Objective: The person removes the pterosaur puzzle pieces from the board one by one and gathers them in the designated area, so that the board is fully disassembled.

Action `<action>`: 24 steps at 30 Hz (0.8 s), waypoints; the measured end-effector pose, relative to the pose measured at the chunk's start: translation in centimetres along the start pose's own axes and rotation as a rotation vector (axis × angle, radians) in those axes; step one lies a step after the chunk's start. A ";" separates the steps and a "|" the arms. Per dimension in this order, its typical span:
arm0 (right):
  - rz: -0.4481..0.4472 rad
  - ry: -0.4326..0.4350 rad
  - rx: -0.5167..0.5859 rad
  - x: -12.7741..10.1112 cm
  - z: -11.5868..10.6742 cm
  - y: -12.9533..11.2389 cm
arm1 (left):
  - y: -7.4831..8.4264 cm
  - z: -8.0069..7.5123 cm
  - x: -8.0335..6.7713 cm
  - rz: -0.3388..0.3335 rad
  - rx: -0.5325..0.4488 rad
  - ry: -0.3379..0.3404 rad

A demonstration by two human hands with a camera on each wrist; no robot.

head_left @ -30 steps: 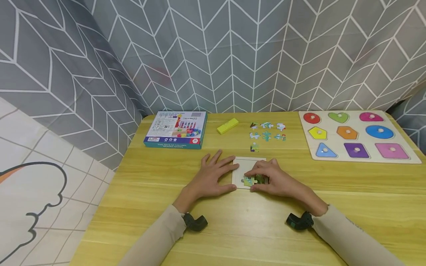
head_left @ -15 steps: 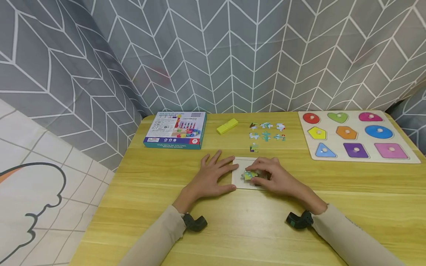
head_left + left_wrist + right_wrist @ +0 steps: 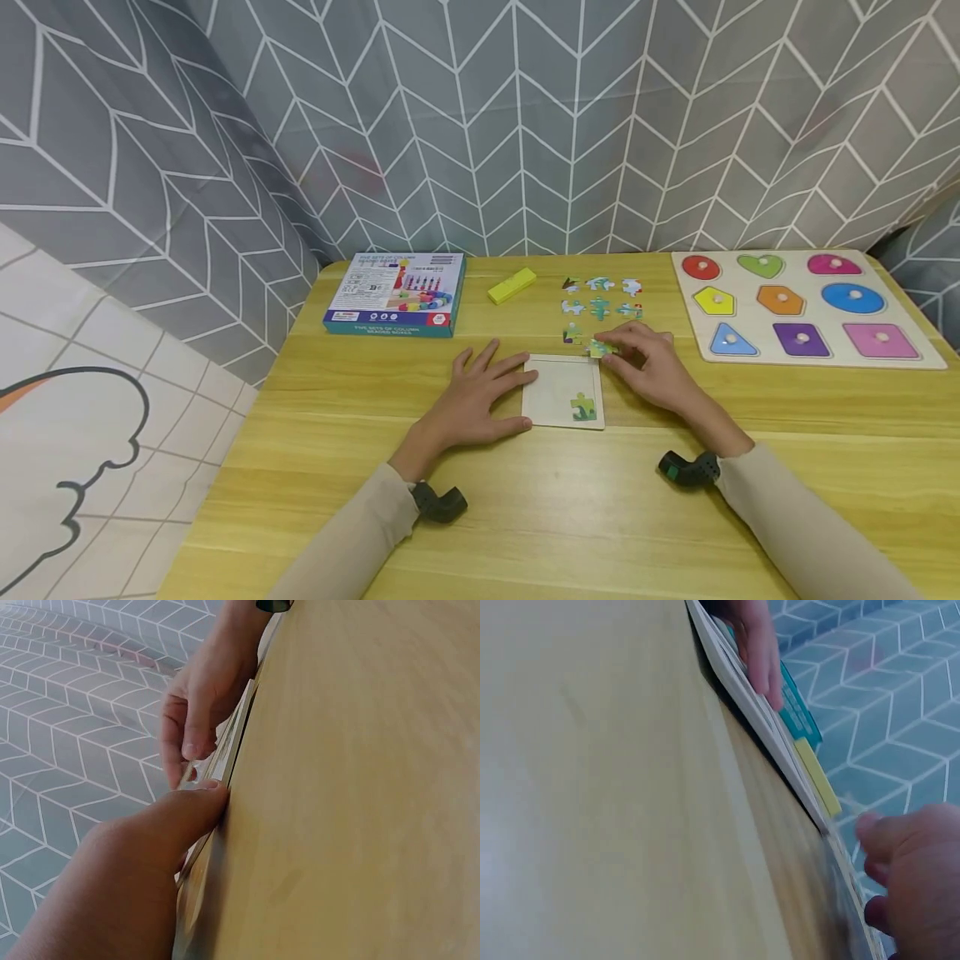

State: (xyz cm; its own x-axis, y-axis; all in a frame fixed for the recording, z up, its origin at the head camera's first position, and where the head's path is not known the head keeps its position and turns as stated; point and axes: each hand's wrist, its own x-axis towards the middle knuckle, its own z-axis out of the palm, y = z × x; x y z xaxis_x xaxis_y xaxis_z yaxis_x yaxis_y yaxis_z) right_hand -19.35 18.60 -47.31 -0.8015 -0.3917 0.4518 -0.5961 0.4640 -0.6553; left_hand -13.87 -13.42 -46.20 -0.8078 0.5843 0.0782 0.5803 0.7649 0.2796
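1. Left hand [image 3: 480, 398] lies flat, fingers spread, steadying the puzzle tray [image 3: 558, 385] on the surface [image 3: 525, 500].
2. Right hand [image 3: 645, 362] pinches a puzzle piece [image 3: 599, 348] just beyond the tray; looks set aside among the loose pieces [image 3: 600, 297], so another must be chosen.

Pale yellow wood-grain surface [image 3: 570, 517], planks running side to side, evenly lit. Behind and along the left, hanging grey fabric [image 3: 525, 108] with a white chevron-line pattern, folded into soft creases. At lower left, white cloth [image 3: 82, 433] with a grey grid and a dark curved outline.
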 end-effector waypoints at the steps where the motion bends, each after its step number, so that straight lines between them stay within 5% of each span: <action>1: -0.003 0.007 -0.020 0.0 -0.1 0.2 | 0.0 0.0 0.0 0.000 -0.003 0.000; 24: 0.089 -0.005 -0.175 1.4 -0.4 1.2 | 0.2 -0.1 -0.1 -0.001 -0.011 0.005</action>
State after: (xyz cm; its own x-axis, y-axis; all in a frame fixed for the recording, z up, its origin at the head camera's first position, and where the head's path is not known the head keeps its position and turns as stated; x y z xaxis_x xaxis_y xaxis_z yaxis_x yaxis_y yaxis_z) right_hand -21.18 18.90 -47.24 -0.8516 -0.3462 0.3936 -0.5220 0.6276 -0.5775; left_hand -13.73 -13.33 -46.09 -0.8087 0.5824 0.0826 0.5787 0.7624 0.2897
